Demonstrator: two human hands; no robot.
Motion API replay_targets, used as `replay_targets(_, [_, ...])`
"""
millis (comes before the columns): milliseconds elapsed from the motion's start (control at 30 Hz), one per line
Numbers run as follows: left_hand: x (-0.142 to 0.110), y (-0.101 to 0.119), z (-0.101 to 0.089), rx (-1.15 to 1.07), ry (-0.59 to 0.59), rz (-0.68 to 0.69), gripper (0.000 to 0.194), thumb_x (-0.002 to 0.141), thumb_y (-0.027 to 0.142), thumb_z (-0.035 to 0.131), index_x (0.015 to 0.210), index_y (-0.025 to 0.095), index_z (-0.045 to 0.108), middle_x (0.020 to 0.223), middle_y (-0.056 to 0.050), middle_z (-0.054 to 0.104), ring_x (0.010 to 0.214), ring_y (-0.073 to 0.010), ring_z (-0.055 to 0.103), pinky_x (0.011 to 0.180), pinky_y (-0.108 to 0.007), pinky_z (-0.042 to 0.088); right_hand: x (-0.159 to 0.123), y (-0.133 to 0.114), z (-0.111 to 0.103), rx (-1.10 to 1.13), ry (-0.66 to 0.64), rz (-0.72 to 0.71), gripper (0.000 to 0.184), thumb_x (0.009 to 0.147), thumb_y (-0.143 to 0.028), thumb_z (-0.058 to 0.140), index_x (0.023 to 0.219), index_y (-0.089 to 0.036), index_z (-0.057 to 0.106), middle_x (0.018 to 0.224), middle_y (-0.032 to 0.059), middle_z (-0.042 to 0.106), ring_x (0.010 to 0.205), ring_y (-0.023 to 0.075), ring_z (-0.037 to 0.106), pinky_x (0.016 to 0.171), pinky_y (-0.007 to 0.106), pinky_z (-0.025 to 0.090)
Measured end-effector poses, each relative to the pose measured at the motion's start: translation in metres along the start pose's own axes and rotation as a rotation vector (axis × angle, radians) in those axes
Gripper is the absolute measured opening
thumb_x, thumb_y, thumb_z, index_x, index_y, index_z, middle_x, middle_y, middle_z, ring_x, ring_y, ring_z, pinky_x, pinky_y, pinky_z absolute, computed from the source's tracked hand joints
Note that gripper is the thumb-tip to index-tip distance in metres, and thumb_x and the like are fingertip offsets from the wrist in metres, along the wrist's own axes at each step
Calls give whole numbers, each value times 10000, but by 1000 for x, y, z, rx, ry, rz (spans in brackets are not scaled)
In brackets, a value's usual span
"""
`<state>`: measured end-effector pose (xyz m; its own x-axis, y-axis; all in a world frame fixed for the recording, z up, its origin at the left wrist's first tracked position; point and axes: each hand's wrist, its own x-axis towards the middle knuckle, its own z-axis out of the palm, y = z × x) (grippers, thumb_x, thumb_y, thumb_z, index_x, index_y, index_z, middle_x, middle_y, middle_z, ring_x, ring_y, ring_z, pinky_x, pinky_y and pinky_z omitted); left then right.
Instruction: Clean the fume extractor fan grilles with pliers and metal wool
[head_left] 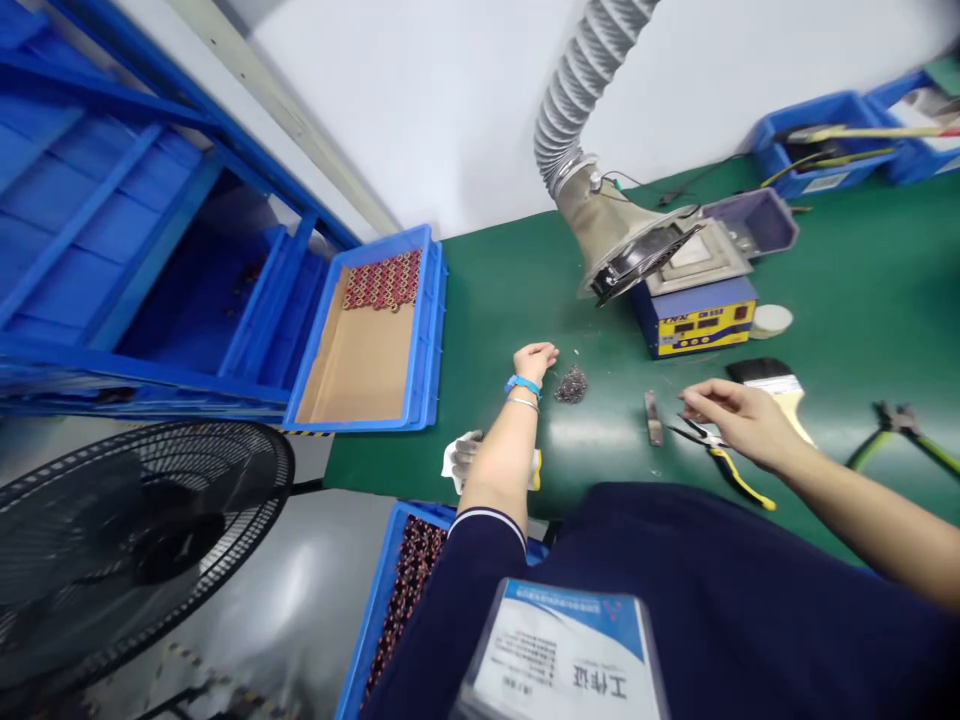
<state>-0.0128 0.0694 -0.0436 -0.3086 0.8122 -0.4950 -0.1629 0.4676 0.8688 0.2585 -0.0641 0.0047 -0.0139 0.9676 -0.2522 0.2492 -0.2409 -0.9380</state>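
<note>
Metal bits (571, 385), four o'clock from your left hand (533, 362), could scatter if brushed; whether fingers of this or your right hand (733, 415) grasp anything is unclear.

The scene is bright, under cool, even light that seems to fall from above. The wall (450, 110) goes nearly flat white, while the shirt (675, 545) sinks into dark navy with few folds showing. A pale streak of glare lies on the glossy desk (495, 290) near its front edge, and another shines on the floor (296, 570). Shadows are soft and faint, with deeper shade inside the rack (80, 220). The wide lens stretches the edges: the fan (180, 530) smears at left, the far-right bin (922, 163) blurs. Nearer the centre it is clearer, though the pile (571, 385) shows little fine detail.
</note>
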Motion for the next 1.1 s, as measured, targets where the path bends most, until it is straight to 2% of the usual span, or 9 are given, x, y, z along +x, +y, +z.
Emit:
replay_targets(100, [-39, 6, 4, 5, -1, 27, 47, 843, 146, 650, 839, 106, 674, 836, -68, 711, 742, -111, 703, 679, -199, 493, -14, 2, 1, 13, -50, 24, 731, 600, -839, 694, 781, -133, 635, 706, 86, 621, 627, 144, 553, 580, 252, 439])
replay_targets(167, [-82, 1, 10, 11, -157, 39, 96, 811, 200, 693, 853, 115, 705, 866, -83, 728, 667, -124, 695, 586, -203, 467, -20, -3, 8, 27, -99, 23, 724, 602, -837, 691, 751, -132, 630, 666, 70, 596, 592, 129, 527, 560, 241, 425])
replay_targets(233, [-126, -11, 18, -14, -403, 72, 198, 771, 262, 731, 921, 133, 723, 930, -95, 741, 668, -136, 699, 535, -201, 454, -23, -9, 17, 22, -142, 23, 726, 603, -847, 676, 717, -132, 624, 617, 51, 561, 539, 108, 474, 514, 229, 379])
replay_targets(367, [-180, -29, 27, -178, -405, 146, 323, 652, 384, 815, 845, 142, 724, 861, -77, 738, 718, -134, 700, 608, -223, 522, -23, -13, 30, 6, -217, 26, 751, 562, -875, 661, 649, -131, 606, 538, 19, 491, 477, 77, 367, 451, 210, 268])
replay_targets(500, [-187, -28, 17, -210, -436, 65, 441, 507, 417, 890, 790, 132, 707, 733, -46, 714, 691, -124, 691, 700, -255, 551, -25, -15, 25, 55, -294, 75, 723, 528, -829, 727, 658, -126, 624, 498, 3, 457, 459, 70, 348, 430, 196, 247])
replay_targets(633, [-192, -22, 10, -207, -439, 47, 495, 481, 482, 889, 756, 138, 663, 688, -29, 687, 621, -119, 668, 662, -271, 542, -34, -32, 17, 130, -228, 43, 661, 533, -752, 797, 720, -133, 661, 598, 51, 571, 487, 100, 466, 458, 219, 380])
replay_targets(833, [-211, -10, 17, -146, -556, 98, 508, 518, 544, 859, 746, 158, 620, 648, -4, 647, 567, -119, 638, 611, -283, 523, -42, -52, 13, 240, -134, -66, 583, 562, -696, 831, 682, -154, 651, 658, 73, 632, 584, 171, 618, 599, 273, 550])
replay_targets(1000, [-221, -4, 19, -104, -474, 233, 448, 594, 554, 811, 707, 175, 600, 559, 31, 569, 456, -76, 530, 495, -247, 413, -41, -61, 7, 213, -247, -49, 598, 569, -703, 827, 674, -138, 660, 665, 90, 639, 613, 180, 638, 599, 254, 550])
replay_targets(1100, [-228, -3, 19, -84, -438, 268, 422, 640, 565, 777, 708, 193, 590, 536, 40, 546, 437, -65, 485, 469, -244, 370, -42, -67, 3, 195, -231, -76, 584, 603, -702, 808, 668, -137, 678, 641, 79, 624, 547, 138, 584, 518, 226, 489])
